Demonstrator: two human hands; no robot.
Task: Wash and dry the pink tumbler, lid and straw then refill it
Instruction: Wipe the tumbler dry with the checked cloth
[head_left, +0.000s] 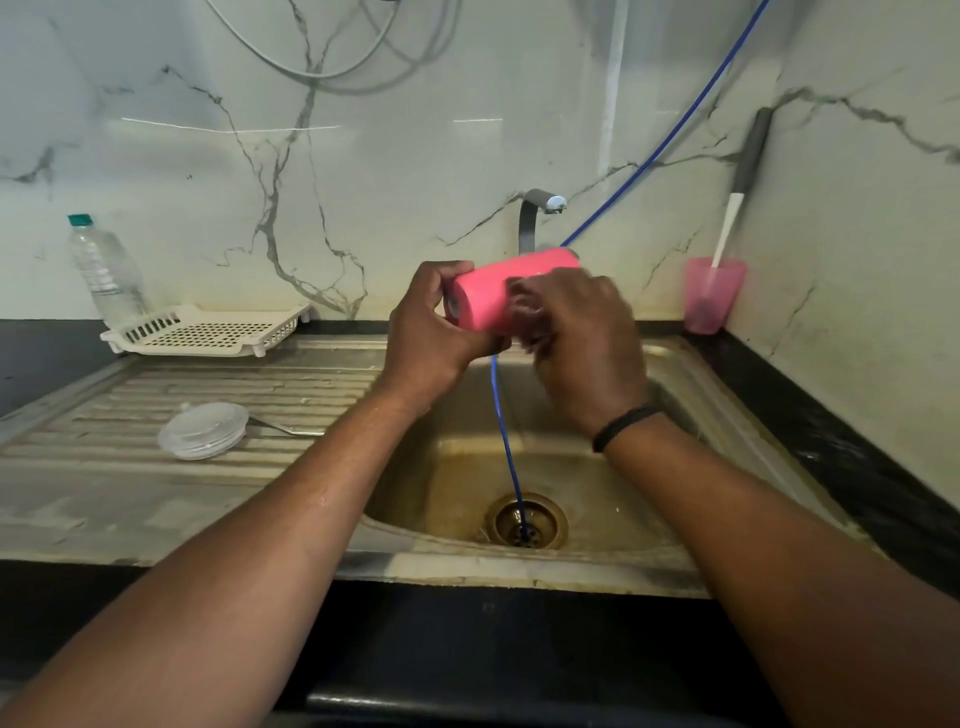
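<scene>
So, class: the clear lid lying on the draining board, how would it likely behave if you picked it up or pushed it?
The lid looks like thin clear plastic, so probably light. It rests on the ribbed, sloping draining board, so a push may make it slide. Any wetness would make it slippery.

1. The right hand (576, 332) is blurring at its fingers, so how they lie on the pink tumbler (498, 291) cannot be told.
2. The hands are hiding the tumbler's middle and lower side.
3. The blue tube (506, 436) is passing out of sight behind the tumbler at centre frame.
4. The grey cables (332, 73) are getting cut off by the top edge.
5. The straw (291, 427) is lying partly hidden behind the lid (203, 430).
</scene>
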